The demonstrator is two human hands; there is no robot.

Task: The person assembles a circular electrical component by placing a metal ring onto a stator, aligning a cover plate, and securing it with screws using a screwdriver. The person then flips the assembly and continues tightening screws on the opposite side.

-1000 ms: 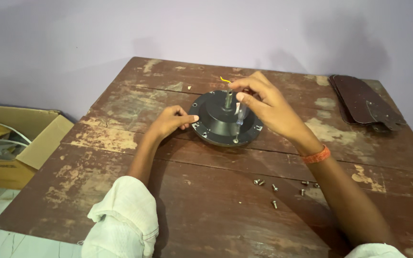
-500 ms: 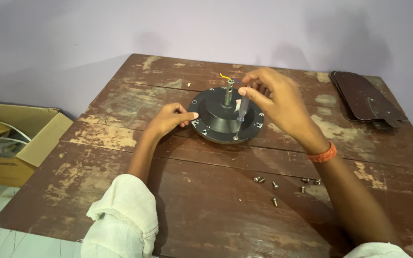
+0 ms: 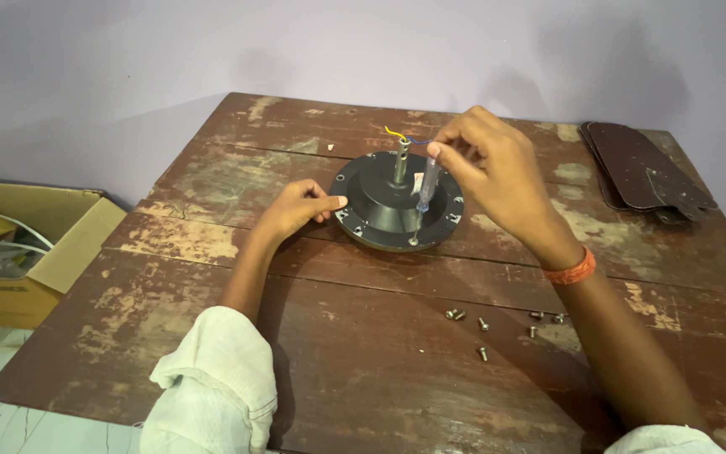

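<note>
Item: round dark motor housing (image 3: 397,206), sitting centre frame on the worn tabletop (image 3: 212,244). Left hand (image 3: 296,208) is bracing its rim, fingers curled, gripping nothing. Right hand (image 3: 497,172) is pinching a slim screwdriver (image 3: 424,189) upright, tip at a rim hole. Loose screws (image 3: 481,324) are lying lower right, within reach.

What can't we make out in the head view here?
- Screwdriver tip: too small to tell whether it sits in a screw on the motor housing.
- Right hand grip: its fingers cover the handle top.
- Left hand: palm side hidden, contact with the housing rim unclear.
- Loose screws: too small to tell their type.
- Cardboard box: cut off by the left edge.
</note>
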